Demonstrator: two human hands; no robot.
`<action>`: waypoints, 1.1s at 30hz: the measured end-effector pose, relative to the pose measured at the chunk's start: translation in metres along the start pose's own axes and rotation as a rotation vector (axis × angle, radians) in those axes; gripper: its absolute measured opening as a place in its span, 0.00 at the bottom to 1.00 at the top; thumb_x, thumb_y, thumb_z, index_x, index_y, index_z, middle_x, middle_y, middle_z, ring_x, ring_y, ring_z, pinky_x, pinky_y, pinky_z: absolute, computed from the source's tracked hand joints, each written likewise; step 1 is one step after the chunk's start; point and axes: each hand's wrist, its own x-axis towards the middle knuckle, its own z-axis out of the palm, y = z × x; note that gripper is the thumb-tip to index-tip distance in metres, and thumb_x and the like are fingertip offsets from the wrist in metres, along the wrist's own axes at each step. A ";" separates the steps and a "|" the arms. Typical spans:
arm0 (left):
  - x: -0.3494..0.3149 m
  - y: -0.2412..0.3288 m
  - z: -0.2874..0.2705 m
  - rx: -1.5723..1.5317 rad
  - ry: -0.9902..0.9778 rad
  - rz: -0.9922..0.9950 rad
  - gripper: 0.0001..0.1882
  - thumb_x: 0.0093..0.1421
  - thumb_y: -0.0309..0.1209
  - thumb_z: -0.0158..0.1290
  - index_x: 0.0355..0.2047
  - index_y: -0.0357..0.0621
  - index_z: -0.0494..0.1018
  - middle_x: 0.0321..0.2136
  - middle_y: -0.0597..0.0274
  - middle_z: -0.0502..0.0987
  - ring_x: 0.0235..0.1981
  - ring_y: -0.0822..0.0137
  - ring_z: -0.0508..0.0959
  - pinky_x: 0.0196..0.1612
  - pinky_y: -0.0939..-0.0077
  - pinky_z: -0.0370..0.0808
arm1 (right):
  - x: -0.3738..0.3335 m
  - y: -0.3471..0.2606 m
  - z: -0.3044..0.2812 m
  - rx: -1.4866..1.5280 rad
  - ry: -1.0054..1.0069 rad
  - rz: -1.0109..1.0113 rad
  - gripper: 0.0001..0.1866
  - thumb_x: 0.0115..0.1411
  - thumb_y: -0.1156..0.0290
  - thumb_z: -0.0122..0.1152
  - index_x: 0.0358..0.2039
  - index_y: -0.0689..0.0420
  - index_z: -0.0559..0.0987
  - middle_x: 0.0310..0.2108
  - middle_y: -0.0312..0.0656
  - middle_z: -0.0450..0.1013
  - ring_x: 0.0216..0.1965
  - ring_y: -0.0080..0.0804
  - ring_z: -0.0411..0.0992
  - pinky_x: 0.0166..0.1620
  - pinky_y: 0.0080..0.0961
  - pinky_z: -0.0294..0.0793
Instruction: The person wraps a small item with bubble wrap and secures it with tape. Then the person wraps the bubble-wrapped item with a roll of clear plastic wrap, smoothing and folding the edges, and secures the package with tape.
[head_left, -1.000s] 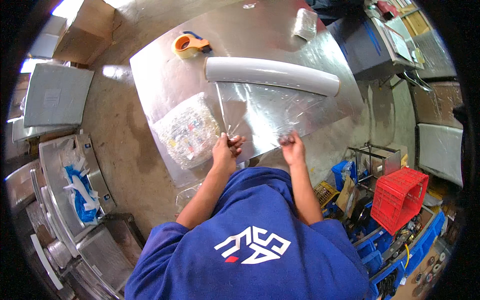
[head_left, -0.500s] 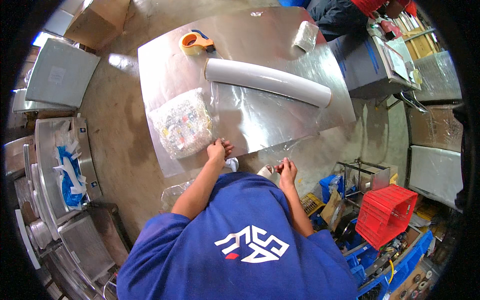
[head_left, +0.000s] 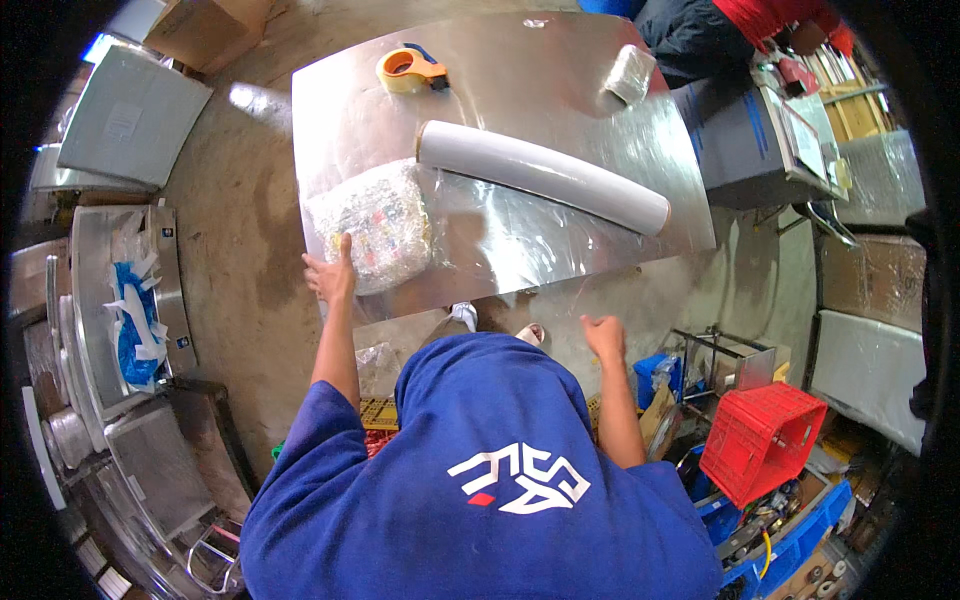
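A bundle in clear bubble wrap, with coloured bits showing through (head_left: 378, 228), lies at the left front of a shiny metal-topped table (head_left: 560, 90). My left hand (head_left: 332, 274) is at its near left corner, thumb raised and fingers apart; it looks to be touching the wrap. Off the table's front edge, over the floor, my right hand (head_left: 605, 340) is closed; whether anything is in it I cannot make out. A long roll of film (head_left: 540, 178) lies slantwise behind the bundle. Farther back rests an orange tape dispenser (head_left: 412, 70) with a tape roll.
A small wrapped packet (head_left: 630, 75) sits at the table's far right. Beyond it is another person in a red top (head_left: 765, 22), near a dark box (head_left: 745, 140). At my right stands a red crate (head_left: 760, 440) among blue bins. Metal panels (head_left: 160, 460) stack at the left.
My left hand has moved left from the bundle's near right corner to its near left corner. My right hand has shifted slightly right and away from the table edge. The view has shifted a little.
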 end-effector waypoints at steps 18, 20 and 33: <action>0.031 0.070 -0.146 -0.745 -0.233 0.324 0.30 0.59 0.50 0.66 0.47 0.34 0.76 0.41 0.56 0.81 0.41 0.67 0.79 0.46 0.70 0.76 | 0.163 -0.174 -0.093 -0.329 0.486 -0.653 0.41 0.67 0.31 0.40 0.74 0.36 0.54 0.72 0.53 0.52 0.72 0.60 0.49 0.66 0.71 0.45; 0.023 0.085 -0.142 -0.913 -0.405 0.275 0.30 0.60 0.49 0.65 0.48 0.34 0.76 0.42 0.56 0.81 0.41 0.67 0.79 0.46 0.70 0.76 | 0.178 -0.178 -0.104 -0.321 0.412 -0.640 0.42 0.66 0.29 0.39 0.74 0.36 0.55 0.72 0.51 0.54 0.72 0.56 0.51 0.66 0.70 0.45; -0.121 0.172 0.066 -0.851 -0.813 0.344 0.25 0.60 0.44 0.64 0.48 0.34 0.76 0.39 0.61 0.81 0.39 0.71 0.78 0.44 0.72 0.75 | 0.218 -0.195 -0.136 -0.234 0.075 -0.659 0.46 0.63 0.25 0.38 0.73 0.42 0.58 0.71 0.49 0.59 0.70 0.50 0.57 0.67 0.64 0.46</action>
